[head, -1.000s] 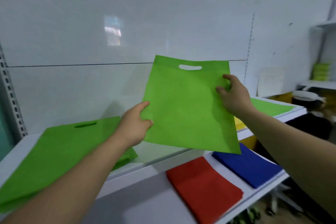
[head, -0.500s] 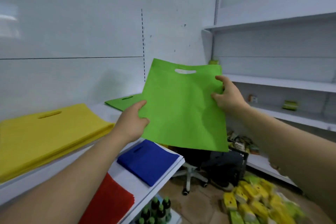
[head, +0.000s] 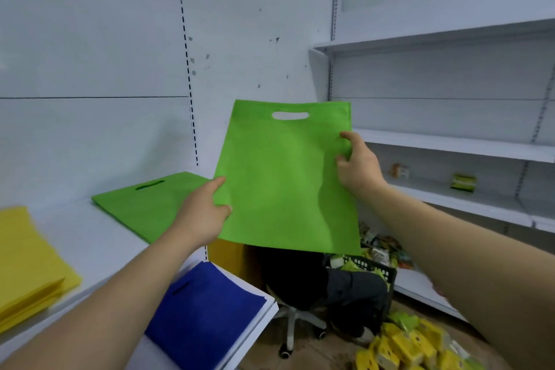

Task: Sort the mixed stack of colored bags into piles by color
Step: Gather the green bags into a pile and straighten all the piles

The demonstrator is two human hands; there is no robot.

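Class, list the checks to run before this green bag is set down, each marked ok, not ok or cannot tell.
1. Left hand grips held bag: ok.
2. Right hand pinches its right edge: ok.
3. Only one bag held: cannot tell.
4. Green pile visible on shelf: ok.
5. Held bag above green pile: not ok, hangs right of it.
6. Yellow pile, blue pile apart from green: ok.
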